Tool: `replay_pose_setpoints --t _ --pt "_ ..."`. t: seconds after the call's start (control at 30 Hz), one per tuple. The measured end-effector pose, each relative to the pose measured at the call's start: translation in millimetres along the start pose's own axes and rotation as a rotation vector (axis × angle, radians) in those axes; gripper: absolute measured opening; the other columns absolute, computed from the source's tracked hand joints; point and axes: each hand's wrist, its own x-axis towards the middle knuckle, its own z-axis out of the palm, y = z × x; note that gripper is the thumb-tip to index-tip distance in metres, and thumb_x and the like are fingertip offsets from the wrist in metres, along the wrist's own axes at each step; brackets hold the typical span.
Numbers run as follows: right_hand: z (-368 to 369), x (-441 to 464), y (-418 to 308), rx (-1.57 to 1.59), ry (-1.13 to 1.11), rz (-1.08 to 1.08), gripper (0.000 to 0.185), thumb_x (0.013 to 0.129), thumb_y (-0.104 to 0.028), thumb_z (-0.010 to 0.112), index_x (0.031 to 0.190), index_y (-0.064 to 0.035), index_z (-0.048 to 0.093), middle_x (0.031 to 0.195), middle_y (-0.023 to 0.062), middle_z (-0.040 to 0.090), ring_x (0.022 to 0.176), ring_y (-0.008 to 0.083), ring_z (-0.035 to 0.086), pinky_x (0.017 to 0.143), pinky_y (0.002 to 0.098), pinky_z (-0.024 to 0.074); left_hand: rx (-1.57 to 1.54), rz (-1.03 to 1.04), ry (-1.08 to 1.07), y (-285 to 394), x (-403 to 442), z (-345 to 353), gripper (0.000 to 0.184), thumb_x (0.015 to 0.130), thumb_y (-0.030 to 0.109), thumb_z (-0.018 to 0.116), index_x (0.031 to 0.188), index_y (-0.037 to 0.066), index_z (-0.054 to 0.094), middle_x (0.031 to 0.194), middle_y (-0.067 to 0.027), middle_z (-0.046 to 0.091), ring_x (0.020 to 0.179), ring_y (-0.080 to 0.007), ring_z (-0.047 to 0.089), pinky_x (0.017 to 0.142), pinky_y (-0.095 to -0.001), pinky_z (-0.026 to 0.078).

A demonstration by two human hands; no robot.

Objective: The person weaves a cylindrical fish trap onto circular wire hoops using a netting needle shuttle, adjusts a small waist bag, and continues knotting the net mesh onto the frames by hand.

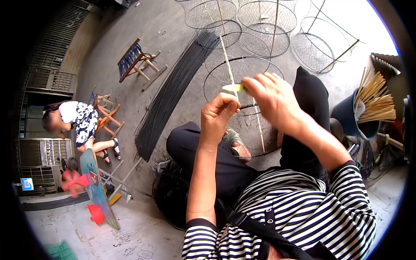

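My left hand (219,115) is closed in a pinch at the near end of a thin pale stick (226,56), which runs away from me over a round net trap with black hoops (277,69). In my right hand (273,97), just above and to the right, is a small yellow-green piece (233,87) that crosses the stick; its exact kind is not clear. The right hand is slightly blurred, with fingers closed. The trap's hoops and mesh lie on the floor between my legs, and a second pale stick (258,125) crosses the lower mesh.
More hooped net traps (264,26) stand ahead. A long bundle of black rods (177,95) lies to the left. At right, a blue bucket (346,110) holds many thin sticks (377,97). Further left are a wooden folding stool (134,63), a seated person (80,121) and a tilted board (93,177).
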Motion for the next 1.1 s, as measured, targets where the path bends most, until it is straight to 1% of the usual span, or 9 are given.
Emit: replay_pose_setpoints --t 0.3,0.4,0.47,0.57,0.67,0.7,0.8,0.97,1.1 --pt "16 -2 56 0.086 -0.217 -0.197 0.019 0.087 -0.015 0.064 0.104 -0.0158 0.071 0.087 0.0027 0.056 0.094 0.0210 0.056 0.088 0.0370 0.0408 0.190 -0.058 0.132 2 7 1 0.010 0.097 0.008 0.066 0.092 0.000 0.068 0.078 -0.0005 0.062 0.067 -0.0082 0.056 0.062 -0.0209 0.045" --pt "26 -5 56 0.458 -0.226 -0.033 0.037 0.085 -0.019 0.076 0.119 -0.0118 0.063 0.095 0.0046 0.061 0.092 0.0246 0.060 0.083 0.0383 0.0470 0.127 -0.262 0.126 3 20 -7 0.009 0.096 0.011 0.068 0.094 0.002 0.070 0.082 -0.0006 0.065 0.069 -0.0088 0.057 0.066 -0.0217 0.047" --pt "35 -4 44 0.749 -0.196 0.054 0.061 0.079 -0.018 0.084 0.131 -0.0086 0.053 0.101 0.0076 0.063 0.091 0.0241 0.063 0.077 0.0378 0.0521 0.022 -0.129 0.096 -5 29 -1 0.006 0.094 0.007 0.067 0.096 0.002 0.070 0.087 -0.0011 0.067 0.075 -0.0092 0.060 0.071 -0.0227 0.048" --pt "40 2 18 0.829 -0.108 0.279 0.041 0.082 -0.014 0.081 0.120 -0.0090 0.064 0.105 0.0090 0.061 0.094 0.0211 0.062 0.080 0.0363 0.0527 0.168 -0.053 0.107 -17 37 -4 0.011 0.089 -0.001 0.067 0.099 0.000 0.071 0.095 -0.0030 0.070 0.087 -0.0115 0.064 0.076 -0.0259 0.050" --pt "60 1 30 0.531 0.153 0.014 0.025 0.086 -0.013 0.077 0.109 -0.0081 0.069 0.108 0.0082 0.061 0.095 0.0198 0.062 0.083 0.0355 0.0516 0.596 0.044 0.139 -25 40 -7 0.018 0.083 -0.001 0.069 0.101 -0.001 0.070 0.091 -0.0097 0.069 0.080 -0.0151 0.066 0.070 -0.0293 0.051" --pt "30 11 16 0.477 0.152 -0.027 0.029 0.091 -0.011 0.072 0.115 0.0003 0.061 0.111 0.0133 0.062 0.105 0.0199 0.060 0.089 0.0347 0.0498 0.722 -0.153 0.157 -11 36 1 0.009 0.085 0.002 0.068 0.094 -0.001 0.069 0.091 -0.0110 0.069 0.076 -0.0200 0.065 0.069 -0.0335 0.051" --pt "-17 22 -9 0.994 0.170 0.144 0.019 0.093 -0.009 0.068 0.109 0.0004 0.061 0.100 0.0112 0.065 0.095 0.0236 0.063 0.086 0.0346 0.0503 0.875 0.127 0.106 -17 32 3 0.008 0.089 0.004 0.064 0.083 0.000 0.061 0.092 -0.0128 0.069 0.079 -0.0302 0.065 0.074 -0.0379 0.051" --pt "-28 24 21 0.017 0.196 -0.186 0.026 0.081 -0.014 0.074 0.102 -0.0068 0.061 0.087 0.0086 0.062 0.081 0.0265 0.064 0.070 0.0359 0.0527 0.322 0.027 -0.072 10 23 22 0.013 0.098 0.012 0.060 0.107 0.002 0.060 0.088 -0.0064 0.067 0.076 -0.0164 0.063 0.072 -0.0321 0.050" --pt "-58 -7 67 0.232 -0.356 0.127 0.025 0.091 -0.016 0.070 0.109 -0.0013 0.060 0.087 0.0150 0.065 0.079 0.0315 0.066 0.072 0.0365 0.0517 -0.168 0.100 -0.057 19 17 -4 0.010 0.102 0.009 0.058 0.108 0.002 0.060 0.078 -0.0031 0.063 0.070 -0.0092 0.059 0.069 -0.0244 0.050"
